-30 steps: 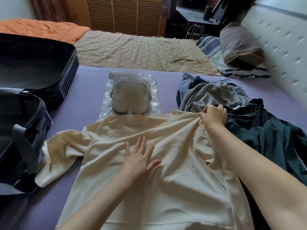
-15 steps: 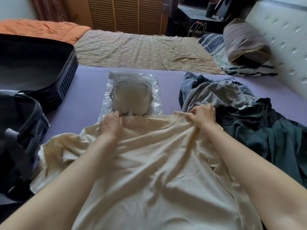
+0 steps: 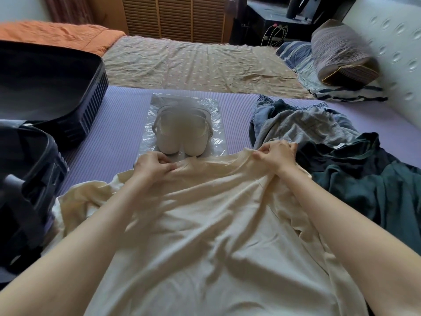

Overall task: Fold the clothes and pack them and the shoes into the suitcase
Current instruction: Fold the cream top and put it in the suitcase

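A cream shirt (image 3: 205,224) lies spread on the purple mat (image 3: 127,103) in front of me. My left hand (image 3: 152,166) pinches its far edge on the left, and my right hand (image 3: 276,156) pinches the same edge on the right, lifting it slightly. Just beyond the shirt, a pair of white shoes (image 3: 184,137) sits on a clear plastic bag (image 3: 216,124). The open black suitcase (image 3: 45,92) stands at the left. A heap of grey, blue and dark green clothes (image 3: 341,156) lies at the right.
A tan bed sheet (image 3: 193,62) stretches behind the mat, with an orange blanket (image 3: 57,35) at far left. A striped pillow (image 3: 341,55) lies against the white padded wall (image 3: 391,42) on the right. A dark strap and suitcase half (image 3: 25,185) crowd the near left.
My left hand left the middle of the shirt and went up to its far edge, where it now pinches the fabric. Both hands have raised that edge a little.
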